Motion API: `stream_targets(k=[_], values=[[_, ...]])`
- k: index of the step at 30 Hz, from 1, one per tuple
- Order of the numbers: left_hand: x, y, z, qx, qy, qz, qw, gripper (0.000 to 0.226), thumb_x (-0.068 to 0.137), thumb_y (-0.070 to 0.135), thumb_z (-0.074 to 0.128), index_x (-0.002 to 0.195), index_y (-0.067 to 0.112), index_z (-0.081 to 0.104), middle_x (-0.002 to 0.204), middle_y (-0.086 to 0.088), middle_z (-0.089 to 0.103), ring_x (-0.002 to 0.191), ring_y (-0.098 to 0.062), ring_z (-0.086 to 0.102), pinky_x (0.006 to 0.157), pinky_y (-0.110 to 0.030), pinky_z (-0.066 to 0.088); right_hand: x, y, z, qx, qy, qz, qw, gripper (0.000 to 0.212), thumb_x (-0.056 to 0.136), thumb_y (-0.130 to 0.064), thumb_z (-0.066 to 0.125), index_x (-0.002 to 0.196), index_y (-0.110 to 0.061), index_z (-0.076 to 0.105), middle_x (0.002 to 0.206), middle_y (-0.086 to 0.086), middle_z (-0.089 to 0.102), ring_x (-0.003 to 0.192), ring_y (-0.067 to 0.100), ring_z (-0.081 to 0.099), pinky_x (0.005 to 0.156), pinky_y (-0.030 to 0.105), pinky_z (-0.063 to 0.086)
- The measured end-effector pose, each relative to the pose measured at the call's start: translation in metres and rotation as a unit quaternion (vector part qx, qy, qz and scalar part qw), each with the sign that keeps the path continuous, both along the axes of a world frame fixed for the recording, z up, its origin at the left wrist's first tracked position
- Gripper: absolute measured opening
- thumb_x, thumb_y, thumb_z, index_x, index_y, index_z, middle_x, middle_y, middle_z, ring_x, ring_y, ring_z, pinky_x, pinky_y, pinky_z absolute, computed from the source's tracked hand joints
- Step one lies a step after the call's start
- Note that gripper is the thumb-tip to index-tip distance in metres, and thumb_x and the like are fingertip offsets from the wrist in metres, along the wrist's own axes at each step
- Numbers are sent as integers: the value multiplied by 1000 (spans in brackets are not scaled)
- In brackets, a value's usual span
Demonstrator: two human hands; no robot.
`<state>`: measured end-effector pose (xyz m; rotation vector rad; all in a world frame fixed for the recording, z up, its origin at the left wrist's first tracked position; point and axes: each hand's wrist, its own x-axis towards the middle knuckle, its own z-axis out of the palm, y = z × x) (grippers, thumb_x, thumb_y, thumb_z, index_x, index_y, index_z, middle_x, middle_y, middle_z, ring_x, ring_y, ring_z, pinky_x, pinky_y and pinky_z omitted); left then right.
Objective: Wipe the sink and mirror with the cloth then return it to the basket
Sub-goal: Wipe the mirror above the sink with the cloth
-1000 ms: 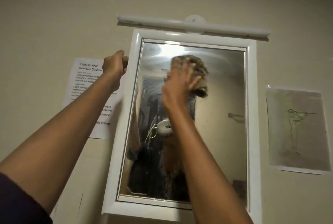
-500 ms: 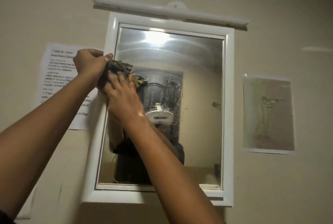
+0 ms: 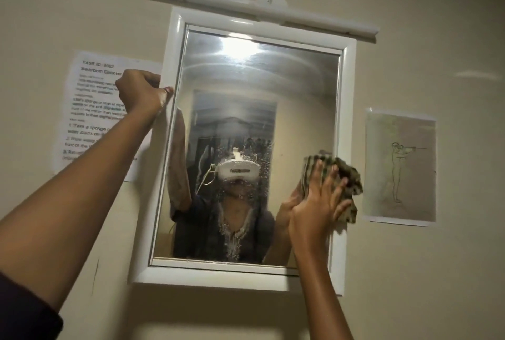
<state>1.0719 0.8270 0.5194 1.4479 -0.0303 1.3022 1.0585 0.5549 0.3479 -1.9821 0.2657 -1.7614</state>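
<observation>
White-framed mirror [image 3: 254,110], cloth [image 3: 344,175] at rt edge

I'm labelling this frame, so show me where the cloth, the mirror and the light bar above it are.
cloth [image 3: 345,178]: head view, on the bunched fabric right of the fingers.
mirror [image 3: 262,88]: head view, on the bare upper glass.
light bar [image 3: 314,18]: head view, on its white tube, right of centre.

Small print on taped notice [image 3: 90,110] blurred
</observation>
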Motion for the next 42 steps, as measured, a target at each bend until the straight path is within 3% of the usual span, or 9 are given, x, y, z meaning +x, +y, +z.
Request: stream_targets(k=[6,10,13,20,25,30,34,39,42], values=[[-6,6,3,22,27,-7,999,37,70,12,80,103,1,70,108,-14,71,97,-24,68,90,-36,56,12,52,32,79,-62,61,993,74,83,5,42,146,-25,17,157,6,7,144,31,-6,109,52,-14],[-7,8,0,11,30,-21,999,35,69,13,81,101,3,71,105,-14,72,95,-23,69,88,-36,57,16,122,53,-103,-21,141,984,90,75,10,39,144,-34,0,155,-4,-9,142,25,-14,107,52,-24],[-9,10,-6,15,27,-49,998,33,74,8,76,106,3,70,108,-15,71,99,-23,68,91,-33,55,12,169,57,-292,48,208,932,80,77,4,39,148,-23,12,159,2,1,144,29,-8,105,50,-27],[-17,8,-26,22,33,-63,997,35,79,6,71,114,6,67,111,-10,69,89,-12,60,84,-17,49,14,204,2,-530,154,86,829,62,81,-10,29,142,-17,32,142,6,44,140,34,19,112,59,1],[-17,4,-37,27,13,-14,999,33,78,8,73,111,8,68,93,-3,62,84,-12,58,68,-13,48,14,177,-16,-480,115,111,862,55,80,-13,27,124,-25,57,133,-2,56,128,27,47,109,53,27],[-15,3,-52,56,46,5,997,35,74,8,76,108,8,67,100,-13,70,87,-20,63,88,-39,55,8,121,4,-372,65,113,919,83,71,3,62,144,-22,30,150,5,36,137,36,30,108,58,-8],[-12,2,-64,59,43,23,997,37,72,10,78,107,9,67,103,-14,71,92,-25,69,91,-39,54,10,49,1,-196,34,99,975,88,82,4,52,145,-36,6,155,-9,5,142,20,1,109,52,-18],[-14,0,-66,49,55,24,997,38,71,13,79,107,10,67,103,-12,71,94,-24,68,94,-37,53,-2,-16,-52,-1,23,-17,1000,60,85,-14,23,145,-21,22,154,7,22,141,37,14,112,63,3],[-13,-1,-67,45,57,30,997,38,72,13,78,108,10,67,104,-12,71,97,-24,67,95,-35,52,-2,-10,-86,27,48,-19,998,66,80,-2,18,144,-14,29,151,15,28,138,44,20,109,66,11]])
